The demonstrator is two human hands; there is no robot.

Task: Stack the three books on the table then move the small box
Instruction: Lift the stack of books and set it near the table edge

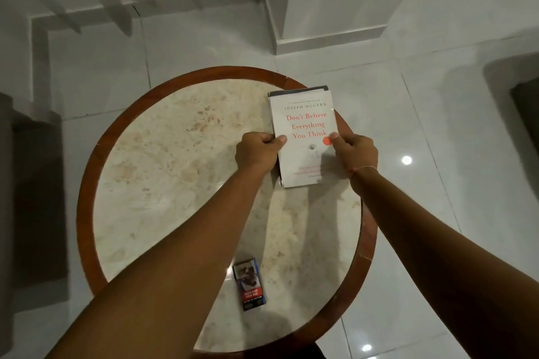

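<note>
A white book [304, 125] with red title lettering lies on top of a stack at the far right of the round table [180, 154]. A dark book edge [297, 91] shows under its far end; how many books lie beneath I cannot tell. My left hand [256, 151] grips the white book's left edge, thumb on the cover. My right hand [354, 150] grips its right edge the same way. A small box [250, 285], dark with blue and red print, lies flat near the table's front edge, between my forearms.
The table has a pale marble top and a brown wooden rim [87, 172]. White tiled floor surrounds it. A dark seat [32, 198] stands at the left. White stair steps [96, 3] and a wall corner [329, 35] lie behind.
</note>
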